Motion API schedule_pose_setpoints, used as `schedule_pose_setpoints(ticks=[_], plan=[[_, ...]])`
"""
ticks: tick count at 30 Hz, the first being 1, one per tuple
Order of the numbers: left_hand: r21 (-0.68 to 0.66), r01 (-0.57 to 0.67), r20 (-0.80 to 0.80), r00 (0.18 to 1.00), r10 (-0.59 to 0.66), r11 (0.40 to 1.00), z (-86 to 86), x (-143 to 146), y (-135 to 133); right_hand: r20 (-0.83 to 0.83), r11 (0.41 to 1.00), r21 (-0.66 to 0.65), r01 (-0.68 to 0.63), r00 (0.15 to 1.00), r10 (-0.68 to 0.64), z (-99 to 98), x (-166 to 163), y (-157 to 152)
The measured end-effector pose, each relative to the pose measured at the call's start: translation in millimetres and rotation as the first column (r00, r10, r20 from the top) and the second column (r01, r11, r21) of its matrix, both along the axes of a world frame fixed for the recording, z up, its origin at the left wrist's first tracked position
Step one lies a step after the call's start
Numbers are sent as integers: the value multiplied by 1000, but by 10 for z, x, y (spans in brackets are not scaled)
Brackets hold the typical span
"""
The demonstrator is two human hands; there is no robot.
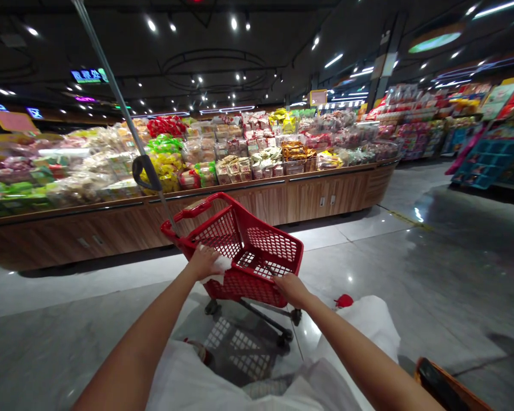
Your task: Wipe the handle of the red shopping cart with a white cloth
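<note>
A small red shopping basket cart [257, 245] on wheels stands on the shiny floor in front of me, and its mesh basket looks empty. My left hand [203, 261] is closed on the near left rim, with a white cloth or tissue [219, 265] pressed under the fingers. My right hand [292, 288] grips the near right rim. A long metal pull rod with a black loop handle [144, 172] rises from the cart's left side, up and to the left.
A long wooden display counter [240, 200] piled with packaged snacks runs across behind the cart. More stocked shelves [432, 120] and blue crates [484, 162] stand at the right. Open grey floor [432, 257] stretches to the right. A brown object's edge [445, 388] shows at bottom right.
</note>
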State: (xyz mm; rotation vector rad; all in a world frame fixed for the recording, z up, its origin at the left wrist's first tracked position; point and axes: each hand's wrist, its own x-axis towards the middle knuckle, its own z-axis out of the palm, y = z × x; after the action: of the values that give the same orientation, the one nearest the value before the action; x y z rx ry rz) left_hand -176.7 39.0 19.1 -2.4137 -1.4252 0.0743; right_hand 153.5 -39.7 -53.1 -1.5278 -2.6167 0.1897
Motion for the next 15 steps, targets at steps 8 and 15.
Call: schedule_pose_setpoints(ticks=[8, 15], plan=[[-73, 109, 159, 982, -97, 991, -572, 1447, -464, -52, 997, 59, -58, 997, 61, 1, 129, 184], [-94, 240, 31, 971, -238, 966, -339, 822, -221, -73, 994, 40, -106, 991, 109, -38, 320, 259]])
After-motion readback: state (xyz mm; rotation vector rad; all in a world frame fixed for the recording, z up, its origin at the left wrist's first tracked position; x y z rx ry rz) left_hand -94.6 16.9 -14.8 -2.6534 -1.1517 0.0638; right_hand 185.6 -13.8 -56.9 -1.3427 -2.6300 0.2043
